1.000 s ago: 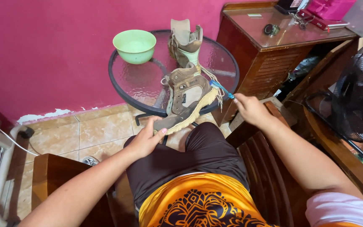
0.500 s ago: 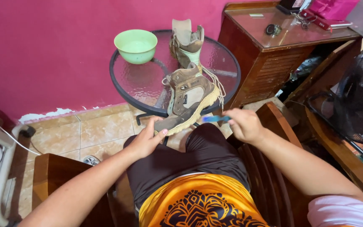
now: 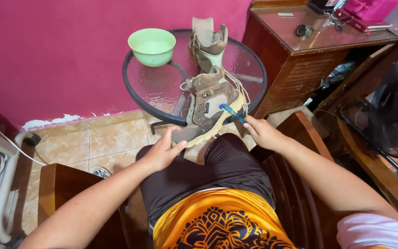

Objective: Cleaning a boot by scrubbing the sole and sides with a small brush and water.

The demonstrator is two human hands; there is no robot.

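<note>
We are brushing a boot [image 3: 210,108] propped from knee to glass table [image 3: 162,90], left hand [image 3: 162,152] cupping its toe, right hand [image 3: 263,133] pinching a blue toothbrush [image 3: 231,112] against its side; next, we judge, firm short strokes along the sole edge.

We sit on a chair [image 3: 300,138] with the round table [image 3: 153,92] before our knees; on it the bowl [image 3: 152,46] stands at the back left, one boot [image 3: 208,41] upright to its right. A second boot [image 3: 208,108] tilts off the table's near edge, our left hand [image 3: 162,152] under its toe, our right hand [image 3: 263,133] to its right, laying a toothbrush [image 3: 232,113] on its side; a desk [image 3: 318,50] stands right of the table, a fan [image 3: 397,106] further right, nearer us.
</note>
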